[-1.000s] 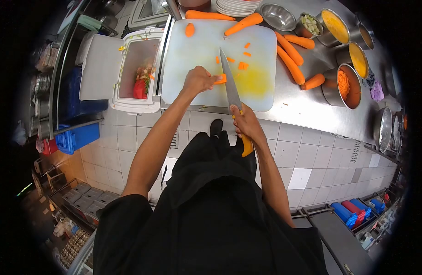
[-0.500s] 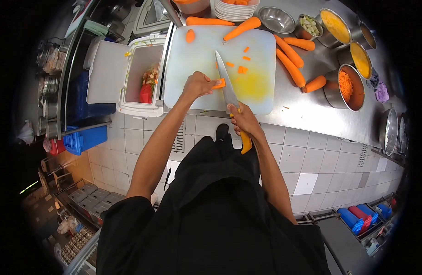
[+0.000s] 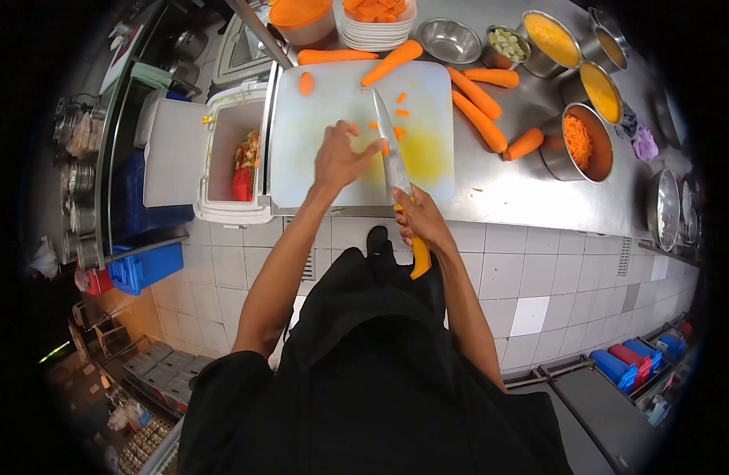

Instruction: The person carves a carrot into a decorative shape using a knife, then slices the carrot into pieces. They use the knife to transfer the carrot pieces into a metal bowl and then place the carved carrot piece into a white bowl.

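Head view: right hand [image 3: 418,218] clasps a yellow-handled knife [image 3: 392,158], left hand [image 3: 338,158] splays wide over white board [image 3: 317,119]; steel pot [image 3: 548,155] holds seemingly shredded carrot [image 3: 574,138].

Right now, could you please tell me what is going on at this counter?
A person is chopping carrot on a white cutting board. The right hand grips a yellow-handled knife, its blade lying across the board. The left hand is spread open beside the blade, near small carrot pieces. Whole carrots lie on the steel counter to the right.
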A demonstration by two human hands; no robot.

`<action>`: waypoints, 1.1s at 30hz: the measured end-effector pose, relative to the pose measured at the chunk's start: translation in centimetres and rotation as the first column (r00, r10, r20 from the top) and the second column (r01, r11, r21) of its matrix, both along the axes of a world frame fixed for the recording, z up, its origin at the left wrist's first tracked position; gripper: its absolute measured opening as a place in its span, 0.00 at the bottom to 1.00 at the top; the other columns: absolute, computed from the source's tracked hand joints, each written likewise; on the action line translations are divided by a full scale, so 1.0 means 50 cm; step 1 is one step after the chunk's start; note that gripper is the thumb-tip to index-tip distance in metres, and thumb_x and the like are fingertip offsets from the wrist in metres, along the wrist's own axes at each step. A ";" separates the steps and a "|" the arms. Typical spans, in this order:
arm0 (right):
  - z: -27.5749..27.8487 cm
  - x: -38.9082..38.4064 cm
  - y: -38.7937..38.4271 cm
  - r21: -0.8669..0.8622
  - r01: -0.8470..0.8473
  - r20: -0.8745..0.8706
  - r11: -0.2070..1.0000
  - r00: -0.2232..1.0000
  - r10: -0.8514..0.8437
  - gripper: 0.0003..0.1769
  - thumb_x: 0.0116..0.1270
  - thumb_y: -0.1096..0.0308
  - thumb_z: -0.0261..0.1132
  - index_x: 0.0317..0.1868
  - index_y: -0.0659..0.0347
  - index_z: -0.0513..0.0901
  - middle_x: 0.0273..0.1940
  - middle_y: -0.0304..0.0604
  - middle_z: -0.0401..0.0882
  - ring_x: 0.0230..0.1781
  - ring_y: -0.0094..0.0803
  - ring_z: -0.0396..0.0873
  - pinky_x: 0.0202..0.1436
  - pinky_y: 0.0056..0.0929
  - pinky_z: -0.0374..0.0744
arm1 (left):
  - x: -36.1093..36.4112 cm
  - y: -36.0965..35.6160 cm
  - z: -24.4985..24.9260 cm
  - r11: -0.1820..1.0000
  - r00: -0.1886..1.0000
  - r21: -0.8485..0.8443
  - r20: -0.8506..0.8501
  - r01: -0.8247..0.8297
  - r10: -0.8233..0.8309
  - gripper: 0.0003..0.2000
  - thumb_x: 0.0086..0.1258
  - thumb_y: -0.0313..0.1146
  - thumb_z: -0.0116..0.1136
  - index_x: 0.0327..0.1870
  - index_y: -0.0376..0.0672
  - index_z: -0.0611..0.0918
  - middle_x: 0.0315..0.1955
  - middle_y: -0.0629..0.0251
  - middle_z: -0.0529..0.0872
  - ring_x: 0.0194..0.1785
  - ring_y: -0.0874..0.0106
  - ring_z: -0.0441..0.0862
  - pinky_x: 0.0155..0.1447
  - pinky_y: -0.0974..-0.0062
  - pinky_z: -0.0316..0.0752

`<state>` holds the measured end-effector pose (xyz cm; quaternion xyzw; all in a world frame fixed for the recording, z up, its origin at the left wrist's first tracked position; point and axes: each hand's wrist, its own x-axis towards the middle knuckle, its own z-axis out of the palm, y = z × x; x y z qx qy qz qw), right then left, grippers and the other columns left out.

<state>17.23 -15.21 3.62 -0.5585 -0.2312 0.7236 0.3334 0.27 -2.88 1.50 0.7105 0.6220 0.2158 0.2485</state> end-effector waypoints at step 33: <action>-0.013 -0.069 -0.083 0.266 -0.381 0.766 0.886 0.642 0.046 0.17 0.81 0.59 0.52 0.46 0.69 0.72 0.24 0.64 0.79 0.26 0.64 0.79 0.33 0.54 0.76 | -0.074 0.011 -0.041 0.798 0.970 -0.598 0.145 -0.070 0.194 0.28 0.60 0.57 0.77 0.31 0.36 0.81 0.22 0.60 0.87 0.24 0.75 0.86 0.31 0.79 0.82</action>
